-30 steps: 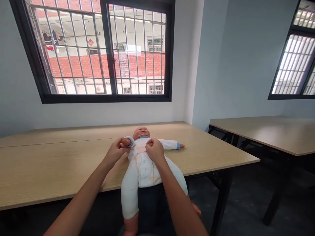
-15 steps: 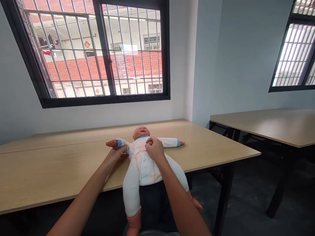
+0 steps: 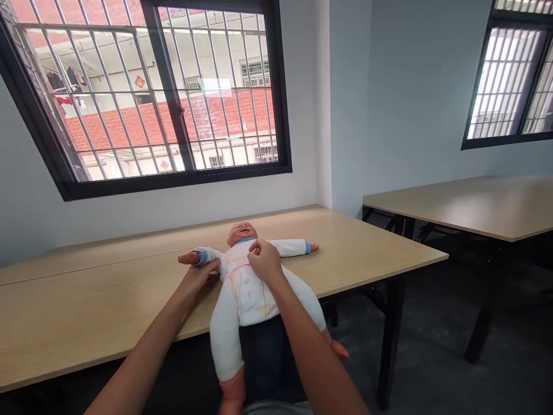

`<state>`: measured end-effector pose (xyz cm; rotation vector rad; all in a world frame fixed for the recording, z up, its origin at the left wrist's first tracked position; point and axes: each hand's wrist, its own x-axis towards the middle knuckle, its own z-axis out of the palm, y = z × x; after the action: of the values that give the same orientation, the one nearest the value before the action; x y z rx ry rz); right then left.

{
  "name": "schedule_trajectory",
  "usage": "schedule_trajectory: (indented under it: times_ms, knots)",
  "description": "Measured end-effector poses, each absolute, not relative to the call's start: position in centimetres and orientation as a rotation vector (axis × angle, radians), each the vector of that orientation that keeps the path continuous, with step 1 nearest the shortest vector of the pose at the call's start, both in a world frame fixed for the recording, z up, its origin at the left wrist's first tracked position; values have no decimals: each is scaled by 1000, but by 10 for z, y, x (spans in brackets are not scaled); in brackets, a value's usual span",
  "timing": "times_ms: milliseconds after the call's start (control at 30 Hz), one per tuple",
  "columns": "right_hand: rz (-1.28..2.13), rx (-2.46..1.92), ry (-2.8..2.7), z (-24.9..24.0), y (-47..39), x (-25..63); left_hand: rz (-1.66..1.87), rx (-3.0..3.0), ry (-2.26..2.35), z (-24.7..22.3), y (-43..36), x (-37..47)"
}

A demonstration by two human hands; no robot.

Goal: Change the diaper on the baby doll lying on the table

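A baby doll [image 3: 299, 288] in white clothing with blue cuffs lies on its back, its arms spread and its legs hanging past the table's front edge. Around its torso is a white diaper [image 3: 253, 300] with pale orange, yellow and blue markings. My right hand [image 3: 264, 260] is over the upper front of the diaper, fingers closed in a pinch at a pale band. At the doll's side, below its outstretched arm, my left hand [image 3: 202, 278] grips the crumpled white edge of the diaper; its fingertips are partly hidden.
The doll rests on a light wooden table [image 3: 108, 300], close to its front edge. A second table [image 3: 466, 202] stands to the right beyond a gap. Behind are a wall and a barred window [image 3: 177, 109].
The view has shifted slightly, so everything sits a little further left. Both hands keep nearly the same place on the doll, the right one still pinched.
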<state>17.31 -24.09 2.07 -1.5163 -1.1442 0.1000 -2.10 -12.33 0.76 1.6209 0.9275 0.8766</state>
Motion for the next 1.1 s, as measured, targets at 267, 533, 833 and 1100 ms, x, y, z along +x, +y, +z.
schedule_trajectory:
  times_ms: [267,533,833,1100]
  knots:
    - [130,-1531,-1141,26,-245,173,946,1621,878,14,-140,-25]
    - [140,-1516,-1147,28,-250,171,1012,1624,832,23,-158,-23]
    - [129,-1511,-1152,26,-249,171,947,1733,950,18,-157,-27]
    - [127,-1505,-1169,25,-249,172,954,1889,1022,7,-139,-25]
